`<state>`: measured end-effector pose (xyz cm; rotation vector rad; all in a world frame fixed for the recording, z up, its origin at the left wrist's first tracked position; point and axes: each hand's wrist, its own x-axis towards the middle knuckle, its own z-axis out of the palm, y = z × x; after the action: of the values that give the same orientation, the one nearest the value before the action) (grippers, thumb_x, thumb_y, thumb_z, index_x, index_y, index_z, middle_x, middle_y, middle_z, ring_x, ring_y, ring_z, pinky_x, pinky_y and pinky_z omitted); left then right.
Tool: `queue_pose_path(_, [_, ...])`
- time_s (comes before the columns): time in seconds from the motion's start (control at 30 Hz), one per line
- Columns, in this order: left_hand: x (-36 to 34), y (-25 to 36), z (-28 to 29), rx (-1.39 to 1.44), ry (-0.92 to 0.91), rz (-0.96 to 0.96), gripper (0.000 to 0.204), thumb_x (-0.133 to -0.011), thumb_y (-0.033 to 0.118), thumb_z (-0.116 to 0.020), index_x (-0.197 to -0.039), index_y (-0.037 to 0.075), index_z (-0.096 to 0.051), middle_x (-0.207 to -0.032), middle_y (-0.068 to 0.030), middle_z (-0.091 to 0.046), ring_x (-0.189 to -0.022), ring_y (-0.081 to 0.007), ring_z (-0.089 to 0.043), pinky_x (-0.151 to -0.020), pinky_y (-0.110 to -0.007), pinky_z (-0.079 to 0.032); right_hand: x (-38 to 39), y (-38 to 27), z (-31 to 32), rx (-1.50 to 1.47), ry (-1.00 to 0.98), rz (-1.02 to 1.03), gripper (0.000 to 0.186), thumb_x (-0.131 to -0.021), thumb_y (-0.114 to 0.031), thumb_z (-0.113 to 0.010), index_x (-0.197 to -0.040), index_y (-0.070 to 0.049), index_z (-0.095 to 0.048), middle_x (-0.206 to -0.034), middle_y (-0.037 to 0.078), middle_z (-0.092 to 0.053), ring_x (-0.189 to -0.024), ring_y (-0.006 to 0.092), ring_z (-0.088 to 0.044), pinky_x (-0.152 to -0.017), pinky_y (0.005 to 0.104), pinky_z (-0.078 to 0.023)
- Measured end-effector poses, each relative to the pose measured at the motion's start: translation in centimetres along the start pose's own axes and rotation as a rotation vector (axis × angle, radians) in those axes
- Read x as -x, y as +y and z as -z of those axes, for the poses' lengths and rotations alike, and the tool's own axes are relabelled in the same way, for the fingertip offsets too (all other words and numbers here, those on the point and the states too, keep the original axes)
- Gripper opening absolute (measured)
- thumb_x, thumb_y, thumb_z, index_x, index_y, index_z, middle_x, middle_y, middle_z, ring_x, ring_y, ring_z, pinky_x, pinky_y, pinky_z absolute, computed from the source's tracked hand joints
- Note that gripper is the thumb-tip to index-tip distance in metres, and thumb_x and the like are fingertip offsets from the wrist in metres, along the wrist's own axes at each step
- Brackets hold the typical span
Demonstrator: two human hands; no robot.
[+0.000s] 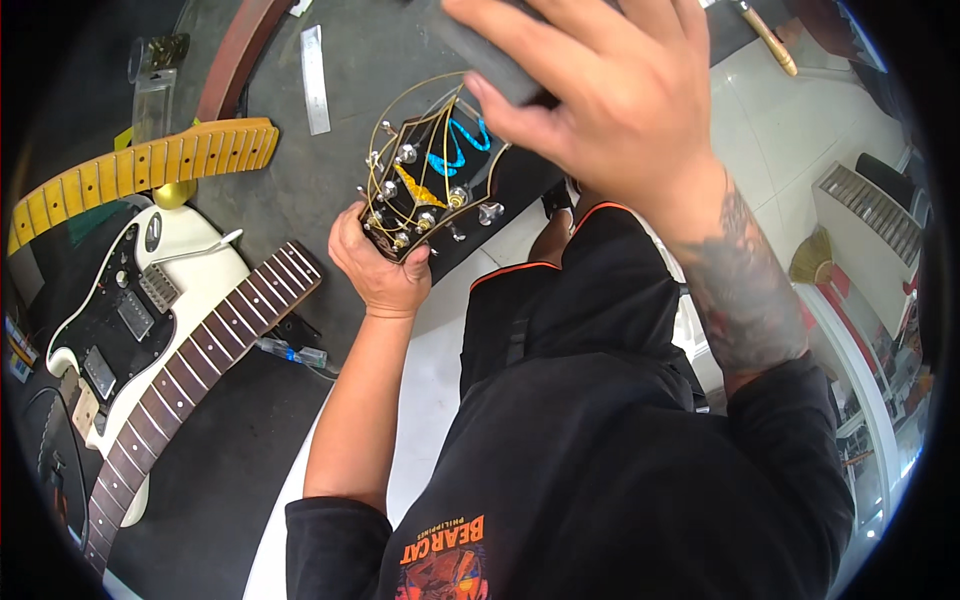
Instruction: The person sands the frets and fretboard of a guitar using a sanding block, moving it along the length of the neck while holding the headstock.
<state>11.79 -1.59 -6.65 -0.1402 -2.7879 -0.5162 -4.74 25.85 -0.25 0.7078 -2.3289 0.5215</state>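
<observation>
A black guitar headstock (478, 168) with blue and gold inlays lies near the middle of the view. Several silver tuners line its edges, and loose strings (388, 108) loop above it. My left hand (385, 270) grips the near left end, thumb on one side and fingers on the other. Over the far right side of the headstock reaches my right hand (620, 110). A dark grey block-like thing (490, 52) sits between its thumb and forefinger; its exact kind is unclear. Some right fingertips pass out of view at the top.
At left, a white electric guitar body (215, 265) lies near a dark fretboard neck (200, 365) and a yellow maple neck (145, 165). A metal strip (314, 80) and a reddish-brown curved piece (238, 60) rest on the dark worktop (205, 500). A wooden-handled tool (768, 40) is at upper right.
</observation>
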Motion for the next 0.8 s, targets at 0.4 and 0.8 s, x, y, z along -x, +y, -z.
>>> queue_pose_path(0.4, [0.2,-0.2,0.0,0.000,0.007,0.012,0.099,-0.087,0.084,-0.041,-0.133,-0.003,-0.045,-0.122,-0.0206,-0.057,-0.115,-0.0386,-0.052,-0.104,-0.050,-0.035,-1.5,-2.2,3.9,-0.056,-0.276,-0.109,0.050,-0.069,-0.027,-0.082,-0.118,-0.020,-0.074,-0.130,0.000,-0.066,-0.123,0.0284,-0.055,-0.099,0.0452,-0.038])
queue_pose_path(0.8, [0.3,-0.4,0.0,-0.012,-0.008,0.003,0.100,-0.087,0.084,-0.041,-0.134,-0.004,-0.045,-0.124,-0.0205,-0.056,-0.116,-0.0391,-0.052,-0.104,-0.050,-0.035,-0.3,-1.1,2.5,0.022,-0.052,0.035,0.047,-0.072,-0.029,-0.081,-0.119,-0.021,-0.074,-0.132,0.001,-0.066,-0.127,0.0285,-0.053,-0.100,0.0443,-0.038])
